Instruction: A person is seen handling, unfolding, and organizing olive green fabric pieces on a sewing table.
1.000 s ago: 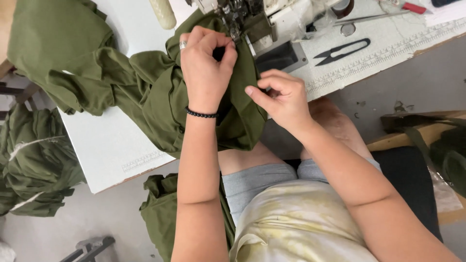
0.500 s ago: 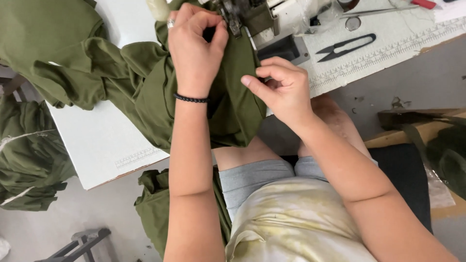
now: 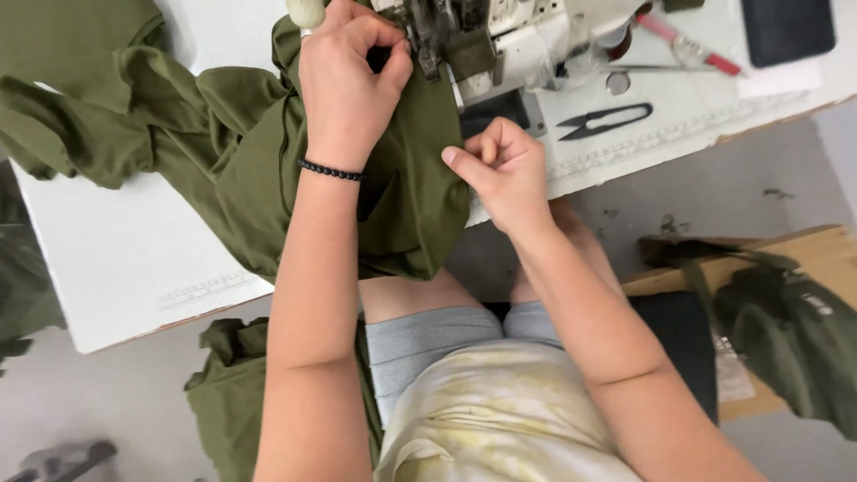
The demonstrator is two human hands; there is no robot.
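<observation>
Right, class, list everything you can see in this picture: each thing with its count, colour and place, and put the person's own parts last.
Green fabric: one large piece, olive, spread over the table and hanging off its front edge.
Table: one, white, top half of the view.
Sewing machine: one, off-white, top centre.
Thread snips: one, black, on the table right of the machine.
Fabric pile: one, olive, on a wooden surface at right.
Fabric on floor: one heap, olive, under the table.
Bead bracelet: one, black, left wrist.
Left hand: grip closed on the green fabric near the machine.
Right hand: pinching the fabric's edge.
</observation>
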